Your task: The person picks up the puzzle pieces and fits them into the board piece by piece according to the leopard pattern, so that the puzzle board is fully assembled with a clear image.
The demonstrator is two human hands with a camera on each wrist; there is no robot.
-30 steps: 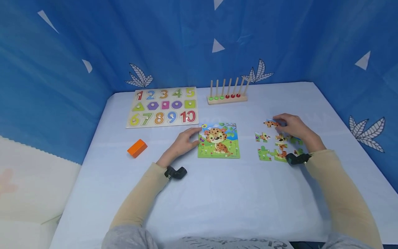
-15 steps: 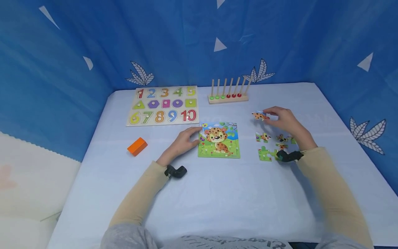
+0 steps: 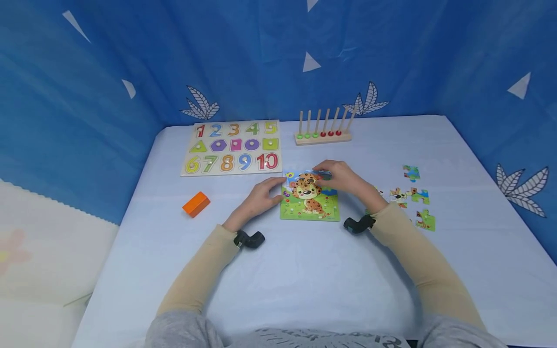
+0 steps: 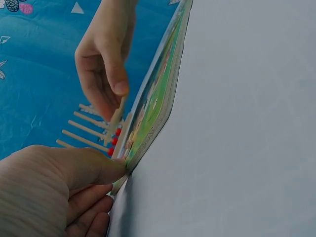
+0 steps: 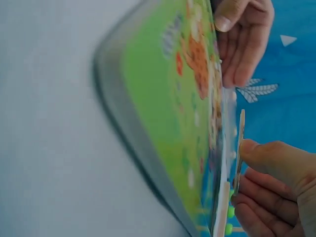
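A square puzzle board [image 3: 289, 210] with a spotted leopard cub picture lies flat on the table. My left hand [image 3: 257, 197] rests against its left side, thumb and index fingertip touching the edge apart from each other. Over the board's upper right part, my right hand [image 3: 344, 178] pinches a jigsaw piece [image 5: 242, 126] between thumb and fingers. From the right wrist view, that piece stands on edge, tilted off the board's face. Several loose jigsaw pieces [image 3: 420, 195] lie on the table to the right; the right forearm hides some of them.
At the back left lies a number and shape peg puzzle [image 3: 217, 169]. Behind the board is a wooden peg stand [image 3: 323, 138] with green and red beads. An orange block [image 3: 196, 204] sits at the left. Blue curtains [image 3: 261, 58] border the table.
My right hand has carried the spotted jigsaw piece leftward from the loose pieces to above the board. The left hand keeps its place at the board's edge.
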